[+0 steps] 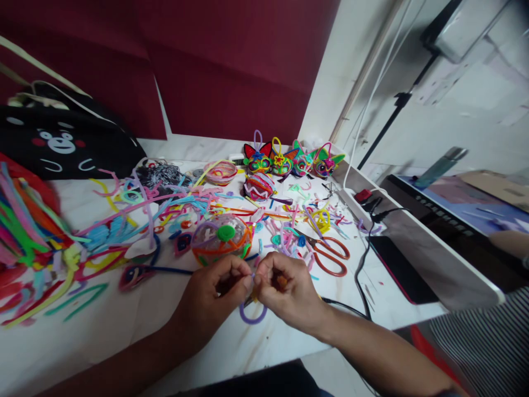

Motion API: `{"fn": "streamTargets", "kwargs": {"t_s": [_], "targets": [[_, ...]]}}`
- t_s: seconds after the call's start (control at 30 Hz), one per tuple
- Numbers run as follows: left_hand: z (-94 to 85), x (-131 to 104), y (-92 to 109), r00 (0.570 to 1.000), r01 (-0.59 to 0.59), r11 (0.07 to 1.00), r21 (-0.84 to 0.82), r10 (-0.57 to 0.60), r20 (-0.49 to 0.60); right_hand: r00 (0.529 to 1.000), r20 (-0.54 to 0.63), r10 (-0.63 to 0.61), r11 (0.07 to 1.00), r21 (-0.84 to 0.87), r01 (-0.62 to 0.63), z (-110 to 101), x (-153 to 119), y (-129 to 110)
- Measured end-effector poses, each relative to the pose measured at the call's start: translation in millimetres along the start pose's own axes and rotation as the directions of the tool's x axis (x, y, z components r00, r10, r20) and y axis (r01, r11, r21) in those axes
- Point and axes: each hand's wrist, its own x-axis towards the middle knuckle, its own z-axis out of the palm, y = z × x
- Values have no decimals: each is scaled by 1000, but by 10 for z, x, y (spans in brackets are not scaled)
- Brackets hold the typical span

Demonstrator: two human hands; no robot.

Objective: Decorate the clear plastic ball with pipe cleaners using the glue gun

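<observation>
My left hand (221,289) and my right hand (281,281) meet low in the middle of the head view, fingertips close together. Both pinch a thin purple pipe cleaner (253,321), whose rounded loop hangs below the fingers. A small yellowish bit shows between the hands, too hidden to make out. Just beyond them sits a clear round ball (210,241) banded with orange and purple, with a green spiral on it. Orange-handled scissors (330,255) lie to the right. A dark blue stem (171,270) runs from a pink and blue piece (134,275) towards my left hand.
Pipe cleaners (118,231) and scraps cover the table. Colourful eared ornaments (281,161) stand at the back. A black bag (61,140) is at the left. At the right are a phone (403,270), a power strip (367,212), cables and part of another person's arm (510,242).
</observation>
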Motion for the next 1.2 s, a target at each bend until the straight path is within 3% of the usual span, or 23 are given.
{"fn": "streamTargets", "kwargs": {"t_s": [0.5,0.93,1.2], "targets": [[-9,1,0,1000,-9,999,31,9,-2,1000,16,-12,998,55,11,1,-10,-1],[-6,10,72,1000,-27,995,95,27,-2,999,8,-34,998,-53,35,-12,-7,-7],[3,25,55,1000,5,997,82,-4,-17,1000,4,-12,1000,-19,12,-5,-11,-16]]}}
